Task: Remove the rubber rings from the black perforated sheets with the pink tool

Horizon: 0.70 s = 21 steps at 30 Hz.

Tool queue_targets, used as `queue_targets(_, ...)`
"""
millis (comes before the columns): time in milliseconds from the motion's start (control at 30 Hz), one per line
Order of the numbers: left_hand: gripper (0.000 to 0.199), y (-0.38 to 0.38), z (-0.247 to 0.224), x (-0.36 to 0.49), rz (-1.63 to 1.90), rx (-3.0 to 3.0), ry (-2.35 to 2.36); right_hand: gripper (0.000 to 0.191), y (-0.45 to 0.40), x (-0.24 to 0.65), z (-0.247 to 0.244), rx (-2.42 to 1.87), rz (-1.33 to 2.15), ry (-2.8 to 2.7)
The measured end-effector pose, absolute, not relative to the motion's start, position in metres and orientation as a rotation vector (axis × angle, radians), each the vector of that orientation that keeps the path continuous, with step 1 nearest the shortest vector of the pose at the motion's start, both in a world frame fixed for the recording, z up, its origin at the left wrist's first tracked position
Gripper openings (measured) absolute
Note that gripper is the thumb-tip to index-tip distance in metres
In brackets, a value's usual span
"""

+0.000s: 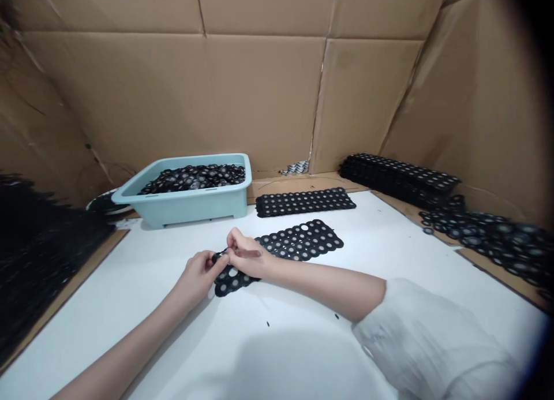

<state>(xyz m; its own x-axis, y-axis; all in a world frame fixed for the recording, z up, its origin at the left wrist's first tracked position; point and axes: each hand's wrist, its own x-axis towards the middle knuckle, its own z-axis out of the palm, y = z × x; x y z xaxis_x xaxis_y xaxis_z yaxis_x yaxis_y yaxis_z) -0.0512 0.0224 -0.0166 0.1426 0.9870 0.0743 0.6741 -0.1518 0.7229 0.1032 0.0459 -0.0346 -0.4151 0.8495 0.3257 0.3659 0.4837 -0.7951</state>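
Observation:
In the head view a black strip of joined rings with pale round centres [298, 241] lies on the white table, slanting up to the right. My left hand [202, 273] pinches its near left end, fingers closed on a dark piece at the edge. Over the same end, my right hand [249, 258] is closed around a slim tool with a brownish handle [247, 253]. Its tip is hidden by the fingers, so its kind does not show. Both hands' fingertips nearly meet. One white round spot [233, 272] shows in the strip beside them.
Behind on the left, a light blue tub [194, 206] holds many loose black discs [194, 178]. A second black strip [305, 202] lies beyond the first. Stacked strips [398, 178] and a loose pile [497, 238] are at right. Dark material [38, 261] piles up at left. Cardboard walls [259, 88] enclose the table.

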Motion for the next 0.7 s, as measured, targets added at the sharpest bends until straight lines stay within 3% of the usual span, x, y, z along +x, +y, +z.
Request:
queue_targets(133, 0.034, 0.03, -0.022, -0.059, 0.746, 2.095, 1.576, 0.009, 0.048, 0.119, -0.022, -0.985, 0.942, -1.909)
queue_targets(300, 0.027, 0.03, -0.02, -0.062, 0.752, 2.081, 1.706, 0.021, 0.049, 0.17, 0.015, -1.565, 0.033, -2.224)
queue_targets(367, 0.025, 0.031, -0.02, -0.064, 0.757, 2.086, 1.695, 0.028, 0.048, 0.197, 0.025, -1.794, -0.107, -2.253)
queue_targets(500, 0.026, 0.037, -0.022, -0.067, 0.722, 2.073, 1.664, 0.045, 0.041, 0.246, 0.026, -2.114, -0.073, -2.183)
queue_targets(700, 0.027, 0.045, -0.027, -0.072, 0.613, 2.077, 1.687, 0.049, 0.032, 0.311, 0.033, -2.361, 0.076, -1.963)
